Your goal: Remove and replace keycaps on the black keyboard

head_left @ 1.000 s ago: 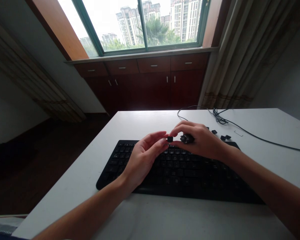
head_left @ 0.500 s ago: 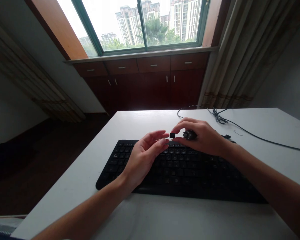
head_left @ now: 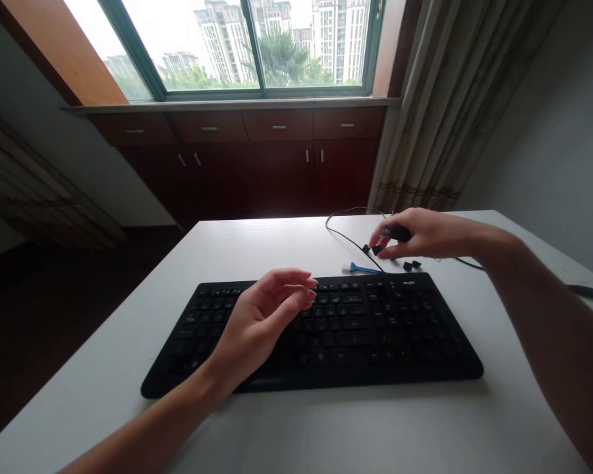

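Note:
My left hand (head_left: 267, 316) hovers over the left half of a black keyboard (head_left: 356, 378), loosely curled with thumb and fingers slightly apart and nothing visible between them. Beyond the keyboard, my right hand (head_left: 422, 234) keeps a black object (head_left: 396, 232), seen end-on like a tool handle, inside its curled fingers. At the thumb and fingertips of that hand is a small black keycap (head_left: 376, 250); I cannot tell whether it is pinched or resting on the table. Another keycap (head_left: 366, 249) lies just left of it. Two more keycaps (head_left: 412, 265) lie below the right hand.
A small blue brush (head_left: 363, 268) with white bristles lies behind the keyboard. A thin black cable (head_left: 343, 234) loops across the white table (head_left: 257, 247). Near the right edge lies a dark slim object (head_left: 587, 291). Cabinets (head_left: 277, 174) stand beyond the table.
My right hand has moved away from my left hand, right and back past the keyboard, carrying the black object and keycap. The view has shifted right, showing the brush and loose keycaps.

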`<action>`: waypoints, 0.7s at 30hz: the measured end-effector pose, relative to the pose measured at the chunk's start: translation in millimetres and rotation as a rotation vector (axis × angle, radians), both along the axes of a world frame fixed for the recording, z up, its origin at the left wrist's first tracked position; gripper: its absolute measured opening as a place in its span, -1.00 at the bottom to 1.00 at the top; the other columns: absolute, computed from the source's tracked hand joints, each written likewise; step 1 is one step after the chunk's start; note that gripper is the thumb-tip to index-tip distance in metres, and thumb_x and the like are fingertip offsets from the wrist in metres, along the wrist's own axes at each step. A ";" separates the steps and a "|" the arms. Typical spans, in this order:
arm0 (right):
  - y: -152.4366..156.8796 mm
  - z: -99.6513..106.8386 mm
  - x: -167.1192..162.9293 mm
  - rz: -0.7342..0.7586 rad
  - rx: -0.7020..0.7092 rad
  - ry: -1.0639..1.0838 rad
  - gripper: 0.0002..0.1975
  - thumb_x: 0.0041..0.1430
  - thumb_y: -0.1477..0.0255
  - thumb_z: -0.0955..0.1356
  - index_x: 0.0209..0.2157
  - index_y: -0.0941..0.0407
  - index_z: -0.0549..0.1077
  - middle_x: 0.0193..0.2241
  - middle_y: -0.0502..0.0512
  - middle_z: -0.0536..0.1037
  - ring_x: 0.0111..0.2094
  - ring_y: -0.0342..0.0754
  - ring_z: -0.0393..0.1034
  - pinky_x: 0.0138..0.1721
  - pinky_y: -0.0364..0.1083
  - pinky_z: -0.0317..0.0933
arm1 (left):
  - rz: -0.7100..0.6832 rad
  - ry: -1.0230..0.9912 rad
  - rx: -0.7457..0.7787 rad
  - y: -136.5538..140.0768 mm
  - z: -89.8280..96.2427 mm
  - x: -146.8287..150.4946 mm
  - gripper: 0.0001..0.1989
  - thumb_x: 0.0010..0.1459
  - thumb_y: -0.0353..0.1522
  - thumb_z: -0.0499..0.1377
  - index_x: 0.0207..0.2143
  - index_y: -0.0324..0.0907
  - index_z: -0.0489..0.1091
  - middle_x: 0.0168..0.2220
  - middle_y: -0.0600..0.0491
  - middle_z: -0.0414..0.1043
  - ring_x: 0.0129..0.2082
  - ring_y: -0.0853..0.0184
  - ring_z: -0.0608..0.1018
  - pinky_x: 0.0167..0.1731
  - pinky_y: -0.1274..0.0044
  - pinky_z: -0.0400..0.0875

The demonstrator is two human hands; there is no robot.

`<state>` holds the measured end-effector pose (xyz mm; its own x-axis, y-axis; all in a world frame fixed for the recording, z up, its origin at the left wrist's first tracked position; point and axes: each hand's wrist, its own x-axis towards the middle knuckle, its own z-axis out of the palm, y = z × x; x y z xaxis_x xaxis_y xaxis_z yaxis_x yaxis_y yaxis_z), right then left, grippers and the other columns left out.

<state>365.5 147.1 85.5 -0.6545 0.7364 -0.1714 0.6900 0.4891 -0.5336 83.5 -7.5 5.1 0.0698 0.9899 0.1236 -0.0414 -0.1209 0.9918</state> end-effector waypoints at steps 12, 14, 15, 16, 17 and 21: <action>-9.1 -8.2 9.9 -0.005 0.165 0.023 -0.64 0.19 0.11 0.45 -0.09 0.03 0.64 -0.19 0.08 0.69 -0.21 0.07 0.56 -0.22 -0.02 0.38 | -0.416 0.829 0.832 -15.7 -6.5 11.9 -0.63 0.25 -0.60 0.16 0.09 -0.27 0.39 -0.03 -0.11 0.52 -0.09 0.25 0.52 -0.07 0.41 0.49; -16.9 -17.4 21.2 0.000 0.263 0.109 -0.65 0.25 0.14 0.42 -0.07 0.06 0.62 -0.17 0.11 0.67 -0.17 0.07 0.55 -0.15 0.00 0.38 | -0.456 0.900 0.891 -18.0 -5.5 15.3 -0.65 0.25 -0.58 0.17 0.08 -0.28 0.40 -0.05 -0.10 0.53 -0.12 0.23 0.52 -0.10 0.38 0.49; -20.8 -22.7 28.8 -0.006 0.303 0.147 -0.66 0.26 0.15 0.41 -0.06 0.07 0.62 -0.15 0.13 0.67 -0.14 0.08 0.54 -0.12 0.01 0.39 | -0.468 0.922 0.909 -19.6 -5.2 17.2 -0.66 0.24 -0.58 0.17 0.07 -0.29 0.41 -0.06 -0.10 0.54 -0.13 0.22 0.53 -0.12 0.37 0.49; -24.7 -28.1 37.2 -0.021 0.329 0.177 -0.67 0.27 0.16 0.41 -0.05 0.07 0.61 -0.12 0.14 0.66 -0.11 0.08 0.54 -0.10 0.02 0.39 | -0.480 0.934 0.929 -21.4 -5.0 19.1 -0.67 0.24 -0.57 0.17 0.06 -0.30 0.41 -0.08 -0.09 0.55 -0.15 0.22 0.54 -0.12 0.37 0.48; -28.4 -33.4 46.1 -0.037 0.345 0.203 -0.67 0.27 0.16 0.42 -0.05 0.06 0.60 -0.11 0.13 0.65 -0.10 0.08 0.53 -0.07 0.03 0.39 | -0.490 0.940 0.949 -23.3 -4.6 21.1 -0.70 0.25 -0.56 0.17 0.04 -0.30 0.42 -0.10 -0.09 0.55 -0.17 0.22 0.54 -0.13 0.36 0.49; -42.4 -52.8 75.3 -0.124 0.327 0.302 -0.72 0.26 0.18 0.44 -0.06 0.01 0.60 -0.10 0.11 0.63 -0.12 0.06 0.52 -0.03 0.04 0.38 | -0.566 0.883 1.050 -30.2 -0.6 30.1 -0.81 0.39 -0.48 0.07 -0.06 -0.31 0.46 -0.23 -0.05 0.57 -0.27 0.27 0.56 -0.18 0.41 0.50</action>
